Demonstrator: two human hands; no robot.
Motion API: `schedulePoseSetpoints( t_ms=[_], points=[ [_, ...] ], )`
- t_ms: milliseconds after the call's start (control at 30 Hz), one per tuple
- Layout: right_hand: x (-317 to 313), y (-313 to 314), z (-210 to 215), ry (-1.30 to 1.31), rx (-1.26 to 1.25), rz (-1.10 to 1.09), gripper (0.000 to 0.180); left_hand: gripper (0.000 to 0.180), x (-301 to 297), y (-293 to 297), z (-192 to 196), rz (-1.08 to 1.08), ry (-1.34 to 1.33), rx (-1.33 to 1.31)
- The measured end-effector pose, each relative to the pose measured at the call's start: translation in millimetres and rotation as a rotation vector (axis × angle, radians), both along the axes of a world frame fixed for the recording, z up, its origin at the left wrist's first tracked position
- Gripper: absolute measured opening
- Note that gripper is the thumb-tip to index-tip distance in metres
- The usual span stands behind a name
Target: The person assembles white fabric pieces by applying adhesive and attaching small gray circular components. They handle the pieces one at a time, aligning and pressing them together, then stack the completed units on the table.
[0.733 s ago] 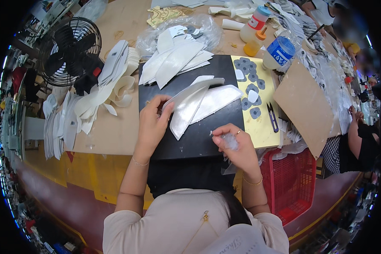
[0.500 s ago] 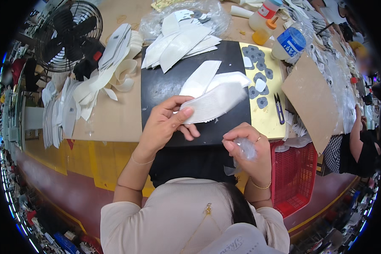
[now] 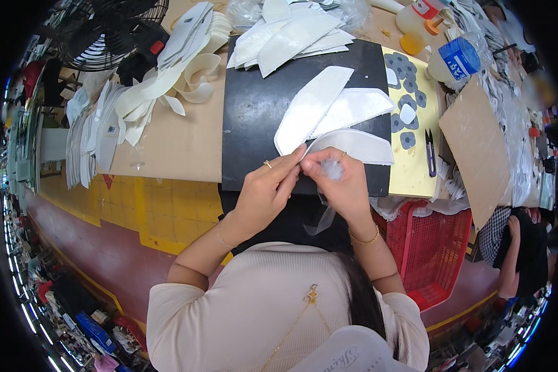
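Just below the frame's centre, our left hand [image 3: 268,189] and right hand [image 3: 344,180] meet, both pinching the near tip of the lowest white curved piece [image 3: 353,146]. A clear film strip [image 3: 324,217] hangs from the right-hand fingers, so we judge the step to be peeling backing off that piece. The next move calls for a steady pull while the left pinch anchors the tip. The piece lies on the black mat [image 3: 254,105], mid-frame, beside 2 more white pieces [image 3: 328,105]. Further right lie small snips [image 3: 429,152] on a yellow sheet [image 3: 415,167]; at upper left stands a black fan [image 3: 108,31].
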State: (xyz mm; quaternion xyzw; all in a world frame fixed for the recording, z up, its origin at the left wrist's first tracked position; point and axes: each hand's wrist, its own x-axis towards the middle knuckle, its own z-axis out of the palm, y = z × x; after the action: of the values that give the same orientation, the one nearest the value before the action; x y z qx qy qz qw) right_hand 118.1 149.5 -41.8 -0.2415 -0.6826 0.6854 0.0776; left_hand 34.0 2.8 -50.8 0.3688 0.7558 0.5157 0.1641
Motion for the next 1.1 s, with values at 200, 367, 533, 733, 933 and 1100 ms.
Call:
schedulePoseSetpoints(
  t_ms=[200,367,533,733,933,1100],
  points=[
    [3,4,-4,0.0,0.031,0.04,0.015,0.038,-4,1,-3,-0.033,0.259,0.066],
    [4,10,9,-0.09,-0.123,0.094,0.014,0.029,-6,-5,1,-0.046,-0.434,0.066],
    [8,5,-2,0.051,0.021,0.089,0.013,0.022,-16,0,6,-0.003,-0.851,0.081],
    [24,-4,-7,0.029,-0.166,-0.074,0.018,0.02,-17,1,4,0.045,-0.679,0.05],
    [21,-2,-5,0.008,-0.219,-0.04,0.022,0.018,-5,2,27,-0.095,-0.165,-0.051],
    [33,13,2,0.092,-0.253,-0.079,0.014,0.019,-16,-4,21,-0.013,-0.543,-0.042]
  ],
)
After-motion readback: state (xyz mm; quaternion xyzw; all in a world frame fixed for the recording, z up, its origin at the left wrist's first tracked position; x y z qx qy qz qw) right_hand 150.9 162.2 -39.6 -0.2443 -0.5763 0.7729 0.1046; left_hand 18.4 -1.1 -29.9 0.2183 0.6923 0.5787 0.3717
